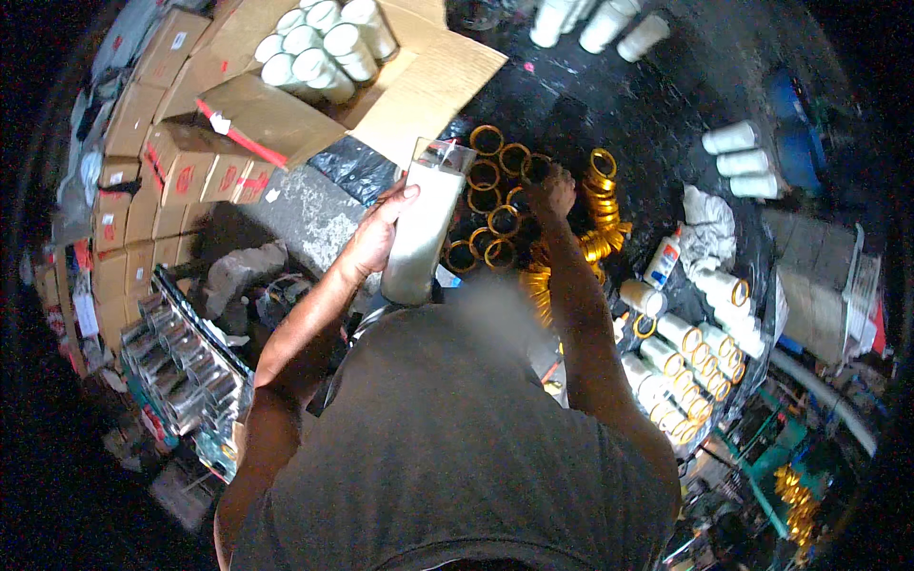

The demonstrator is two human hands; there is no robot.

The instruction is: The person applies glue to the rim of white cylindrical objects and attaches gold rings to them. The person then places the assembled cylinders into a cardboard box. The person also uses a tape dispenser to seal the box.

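Observation:
My left hand (pixel 383 228) is wrapped round the side of a long whitish cylinder (pixel 419 233), which tilts slightly and has a loose clear plastic sleeve (pixel 446 155) at its far end. To the right, my right hand (pixel 552 193) reaches down among gold rings (pixel 484 175) laid flat on a black sheet. Its fingers are curled beside a far ring (pixel 536 168); what they grip, if anything, is hidden. A curved row of stacked gold rings (pixel 600 205) runs just right of that hand and back under my right forearm.
An open cardboard box (pixel 466 71) holds several white cylinders (pixel 324 57) at the far left. Further cartons (pixel 176 167) are stacked beyond it. On the right lie a glue bottle (pixel 664 257), gold-rimmed white cylinders (pixel 681 333) and a crumpled cloth (pixel 709 228). Metallic tubes (pixel 176 357) stand at left.

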